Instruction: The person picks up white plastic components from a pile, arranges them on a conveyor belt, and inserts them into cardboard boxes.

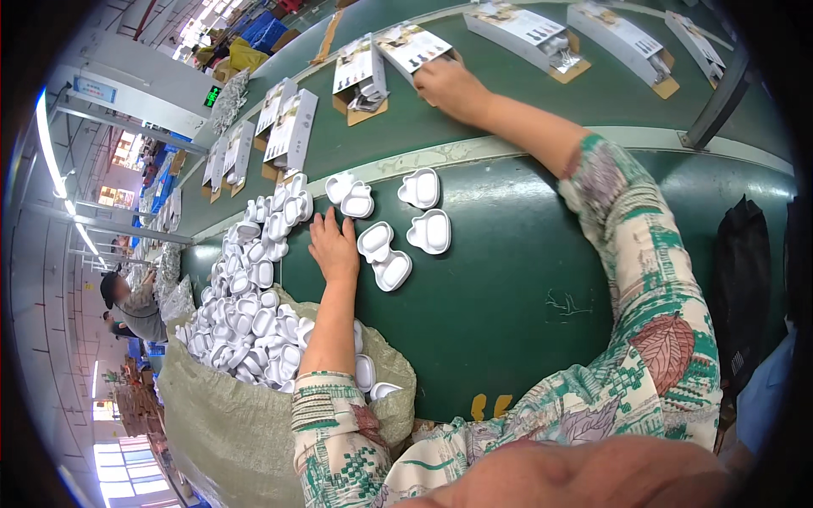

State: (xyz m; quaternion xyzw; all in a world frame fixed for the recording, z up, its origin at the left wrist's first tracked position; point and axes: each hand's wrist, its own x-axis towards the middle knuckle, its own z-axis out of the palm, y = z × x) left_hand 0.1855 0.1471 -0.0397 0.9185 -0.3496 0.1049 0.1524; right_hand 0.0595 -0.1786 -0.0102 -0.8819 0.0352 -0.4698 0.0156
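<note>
I see my left hand [334, 245] lying flat, fingers spread and holding nothing, on the green surface [508, 288] beside six loose white plastic trays [430, 231]. My right hand [449, 85] reaches up to a printed carton [412, 46] on the conveyor belt [474, 110]; I cannot tell whether it grips. About ten cartons line the belt. An olive sack [220, 415] holds uncounted trays

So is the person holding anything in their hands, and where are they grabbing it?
The right hand grips the near edge of a printed box on the belt. The left hand lies flat among the white plastic trays, gripping none.
</note>
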